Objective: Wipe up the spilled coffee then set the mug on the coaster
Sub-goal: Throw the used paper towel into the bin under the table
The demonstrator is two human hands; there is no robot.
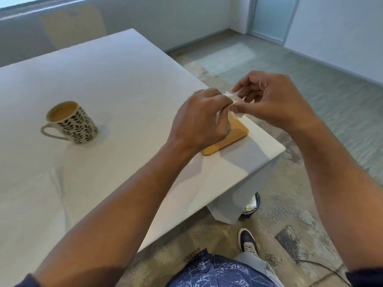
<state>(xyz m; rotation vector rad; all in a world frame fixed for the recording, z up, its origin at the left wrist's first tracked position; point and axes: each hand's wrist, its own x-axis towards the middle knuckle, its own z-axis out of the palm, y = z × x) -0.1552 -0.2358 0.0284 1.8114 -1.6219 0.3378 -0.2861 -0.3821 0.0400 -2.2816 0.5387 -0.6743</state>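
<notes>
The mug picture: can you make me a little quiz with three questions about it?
1. True or false: the mug already stands on the orange coaster.
2. What do the left hand and right hand hold between them?
A. a spoon
B. a thin white tissue
C. the mug
3. Fill the gap: the mug handle points toward the ____ of the picture.

Key
1. False. The mug stands on the white table, far left of the coaster.
2. B. Both hands pinch the tissue above the coaster.
3. Left.
</notes>
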